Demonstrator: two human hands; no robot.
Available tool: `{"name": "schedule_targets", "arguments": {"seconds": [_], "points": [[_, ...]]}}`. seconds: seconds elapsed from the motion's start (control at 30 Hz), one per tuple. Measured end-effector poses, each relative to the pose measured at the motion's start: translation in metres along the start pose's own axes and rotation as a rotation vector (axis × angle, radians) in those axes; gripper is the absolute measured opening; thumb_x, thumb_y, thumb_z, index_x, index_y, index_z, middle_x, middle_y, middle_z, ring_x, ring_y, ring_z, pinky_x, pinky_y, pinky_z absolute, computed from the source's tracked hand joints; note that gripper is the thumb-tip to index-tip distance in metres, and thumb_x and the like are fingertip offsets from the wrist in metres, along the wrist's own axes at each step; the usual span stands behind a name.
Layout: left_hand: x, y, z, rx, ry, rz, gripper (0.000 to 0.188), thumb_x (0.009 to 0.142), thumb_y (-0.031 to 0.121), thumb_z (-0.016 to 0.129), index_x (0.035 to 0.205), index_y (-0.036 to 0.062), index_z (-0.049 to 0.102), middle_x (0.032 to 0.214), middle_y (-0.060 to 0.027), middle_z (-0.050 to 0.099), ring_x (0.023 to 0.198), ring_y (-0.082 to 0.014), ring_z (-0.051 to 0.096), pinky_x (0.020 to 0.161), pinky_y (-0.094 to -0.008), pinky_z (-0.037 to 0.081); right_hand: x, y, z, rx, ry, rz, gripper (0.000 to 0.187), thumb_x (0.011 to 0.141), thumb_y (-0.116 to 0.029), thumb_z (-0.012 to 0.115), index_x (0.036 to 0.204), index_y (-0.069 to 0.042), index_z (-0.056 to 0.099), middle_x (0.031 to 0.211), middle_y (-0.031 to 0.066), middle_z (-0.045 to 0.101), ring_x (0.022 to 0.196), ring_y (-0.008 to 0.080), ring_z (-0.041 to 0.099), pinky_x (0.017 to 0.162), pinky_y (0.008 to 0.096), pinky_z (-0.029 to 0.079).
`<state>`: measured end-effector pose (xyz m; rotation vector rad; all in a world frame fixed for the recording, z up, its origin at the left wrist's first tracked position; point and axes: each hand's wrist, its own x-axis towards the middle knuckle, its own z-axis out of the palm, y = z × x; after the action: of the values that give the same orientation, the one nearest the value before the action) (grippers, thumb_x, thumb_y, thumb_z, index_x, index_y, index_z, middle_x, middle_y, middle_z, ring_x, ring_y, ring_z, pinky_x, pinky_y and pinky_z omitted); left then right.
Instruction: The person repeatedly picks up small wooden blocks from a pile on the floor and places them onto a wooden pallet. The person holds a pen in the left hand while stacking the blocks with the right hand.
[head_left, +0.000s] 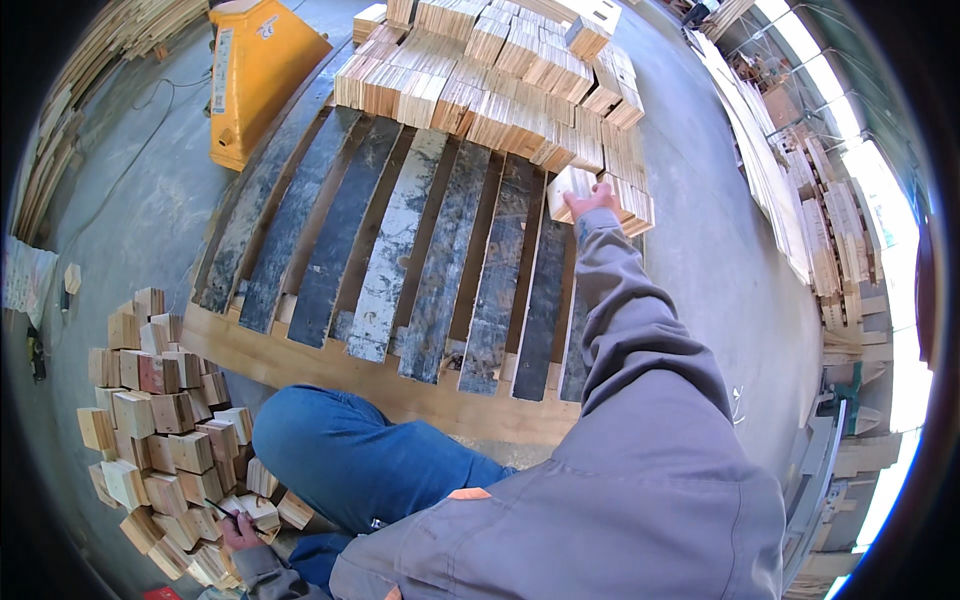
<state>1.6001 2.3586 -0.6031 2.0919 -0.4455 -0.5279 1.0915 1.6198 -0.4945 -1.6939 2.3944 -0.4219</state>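
My right arm reaches out to the far right end of a slatted pallet (385, 245). My right hand (593, 203) is closed on a pale wooden block (572, 184), at the near end of a row of blocks (636, 208); its fingertips grip the block's edges. At the lower left, my left hand (241, 534) is closed on a thin dark stick, pen-like in shape (217, 507). That hand is beside a heap of loose wooden blocks (160, 410) on the floor. Its fingers are small and partly hidden.
Several tight rows of stacked blocks (490, 70) cover the pallet's far part. A yellow metal bin-like object (255, 75) stands at the far left, with a cable (140, 160) on the floor nearby. Long boards (750, 150) and timber stacks (825, 230) line the right side.
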Motion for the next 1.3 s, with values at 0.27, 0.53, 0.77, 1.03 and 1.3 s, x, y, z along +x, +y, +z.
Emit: {"name": "schedule_targets", "arguments": {"seconds": [0.27,0.53,0.77,1.03,1.3], "points": [[0.001,-0.028,-0.001,0.026,0.003,-0.012,0.018,0.102,0.017,0.055,0.110,0.0003,0.055,0.080,-0.0014,0.059,0.069,-0.0081,0.053,0.061,-0.0227,0.045,-0.016,0.012,0.004,-0.113,0.154,-0.101,0.081,0.076,-0.046,0.082,0.137,-0.003,0.050,0.134,0.0251,0.055,0.132,0.0390,0.047,0.113,0.0429,0.038],[0.006,-0.015,0.003,0.049,-0.056,-0.042,0.018,0.100,0.015,0.057,0.110,0.0002,0.055,0.081,-0.0032,0.061,0.067,-0.0085,0.054,0.061,-0.0232,0.046,-0.004,0.049,0.063,0.050,-0.180,-0.213,0.065,0.087,-0.037,0.073,0.140,-0.005,0.052,0.126,0.0218,0.064,0.115,0.0374,0.063,0.103,0.0400,0.047],[0.002,-0.038,-0.005,0.093,-0.026,0.026,0.016,0.100,0.014,0.056,0.107,-0.0002,0.056,0.084,-0.0037,0.061,0.070,-0.0095,0.055,0.063,-0.0240,0.046,0.009,0.008,0.057,-0.269,-0.242,-0.138,0.085,0.087,-0.044,0.072,0.154,-0.010,0.033,0.140,0.0250,0.057,0.130,0.0402,0.055,0.111,0.0424,0.042],[-0.002,-0.057,-0.019,-0.002,-0.054,0.025,0.022,0.100,0.018,0.057,0.109,-0.0011,0.059,0.086,-0.0026,0.060,0.076,-0.0091,0.053,0.069,-0.0238,0.045,0.025,-0.008,0.065,-0.359,-0.321,-0.069,0.076,0.087,-0.041,0.072,0.148,-0.007,0.040,0.143,0.0233,0.054,0.132,0.0395,0.052,0.112,0.0433,0.042],[0.001,-0.029,-0.005,0.110,-0.082,-0.083,0.024,0.101,0.019,0.056,0.114,-0.0006,0.060,0.087,-0.0029,0.061,0.074,-0.0098,0.054,0.068,-0.0242,0.046,0.056,0.045,0.094,-0.264,-0.188,-0.036,0.068,0.085,-0.031,0.072,0.145,-0.015,0.045,0.139,0.0198,0.055,0.131,0.0391,0.052,0.110,0.0465,0.043]]}}
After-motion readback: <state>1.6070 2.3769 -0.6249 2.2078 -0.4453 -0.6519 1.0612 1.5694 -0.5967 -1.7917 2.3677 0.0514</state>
